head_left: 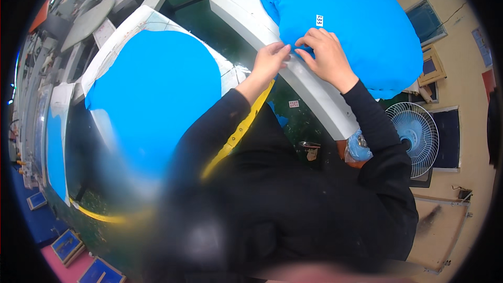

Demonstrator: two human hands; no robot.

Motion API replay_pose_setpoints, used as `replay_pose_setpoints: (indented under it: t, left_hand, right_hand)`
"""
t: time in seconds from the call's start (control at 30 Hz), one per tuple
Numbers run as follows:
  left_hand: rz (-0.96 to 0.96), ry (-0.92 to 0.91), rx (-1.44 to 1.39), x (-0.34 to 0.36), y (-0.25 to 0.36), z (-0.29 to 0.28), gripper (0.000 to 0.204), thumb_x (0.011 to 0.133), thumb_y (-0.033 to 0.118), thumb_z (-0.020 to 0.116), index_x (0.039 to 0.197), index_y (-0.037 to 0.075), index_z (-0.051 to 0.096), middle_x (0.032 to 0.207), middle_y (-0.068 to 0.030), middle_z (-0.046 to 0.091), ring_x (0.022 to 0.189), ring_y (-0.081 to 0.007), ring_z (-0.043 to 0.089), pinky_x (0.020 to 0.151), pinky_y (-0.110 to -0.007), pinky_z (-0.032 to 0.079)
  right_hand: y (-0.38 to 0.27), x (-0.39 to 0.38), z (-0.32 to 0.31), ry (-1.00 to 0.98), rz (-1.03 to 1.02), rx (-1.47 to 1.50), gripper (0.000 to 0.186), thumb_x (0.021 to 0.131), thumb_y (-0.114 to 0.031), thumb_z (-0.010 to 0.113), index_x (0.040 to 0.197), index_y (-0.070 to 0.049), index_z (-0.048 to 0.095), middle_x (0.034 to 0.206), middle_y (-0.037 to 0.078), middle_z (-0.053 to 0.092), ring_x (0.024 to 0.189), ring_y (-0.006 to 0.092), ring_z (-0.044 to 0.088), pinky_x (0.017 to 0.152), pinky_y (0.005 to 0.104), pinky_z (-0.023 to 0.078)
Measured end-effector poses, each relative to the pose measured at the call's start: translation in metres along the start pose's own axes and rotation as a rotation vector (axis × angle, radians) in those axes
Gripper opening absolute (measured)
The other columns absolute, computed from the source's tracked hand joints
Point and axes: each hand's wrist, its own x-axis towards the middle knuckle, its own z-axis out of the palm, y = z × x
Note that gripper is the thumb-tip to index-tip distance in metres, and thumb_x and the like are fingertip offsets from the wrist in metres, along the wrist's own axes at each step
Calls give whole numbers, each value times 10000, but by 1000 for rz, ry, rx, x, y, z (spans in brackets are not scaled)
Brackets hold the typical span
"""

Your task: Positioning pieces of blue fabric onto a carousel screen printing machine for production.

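Both my hands are at the near left edge of a large heap of blue cloth (351,26), which lies on a long white bench (319,94). My left hand (269,64) is over the bench's edge with its fingers pinched together; whatever is between the fingertips is too small to make out. My right hand (326,56) rests against the cloth, fingers curled and the thumb apart from the forefinger, with blue showing in the gap. A small white printed label (319,21) lies on the cloth just above my right hand.
To the left, a blue cloth piece (162,84) lies smooth over another white board. A yellow tape measure (236,139) hangs along my body. A white fan (414,136) stands at the right, beside a clear plastic bag (358,148). A small label (293,104) lies on the green floor.
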Motion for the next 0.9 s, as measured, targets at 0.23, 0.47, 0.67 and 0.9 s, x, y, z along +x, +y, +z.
replay_pose_setpoints:
  t: [0.23,0.47,0.67,0.9]
  left_hand:
    - [-18,48,-106,23,24,43,253,847,302,696,900,60,645,822,-34,673,783,-95,619,671,-241,411]
    - [14,152,85,64,5,77,325,862,330,670,914,11,628,872,-93,668,792,-145,625,716,-267,439]
    - [-83,-21,-218,104,89,171,688,798,505,683,1214,3,463,1011,-124,622,880,-194,592,701,-296,445]
    - [360,11,-39,172,140,253,604,759,4,695,1294,-48,420,1042,-120,606,908,-195,590,768,-301,485]
  right_hand:
    - [48,-7,-1,40,172,35,116,782,-203,685,823,-95,673,811,42,597,841,219,559,729,360,405]
    - [131,8,-39,9,246,436,134,846,-145,593,822,-38,670,814,122,618,783,320,603,676,395,478]
    - [165,10,-90,573,-77,-137,75,826,-131,608,824,-58,623,817,85,590,774,272,576,678,365,458]
    - [193,-71,-63,278,278,991,421,842,-291,647,1175,-70,515,1044,119,585,896,206,583,770,328,466]
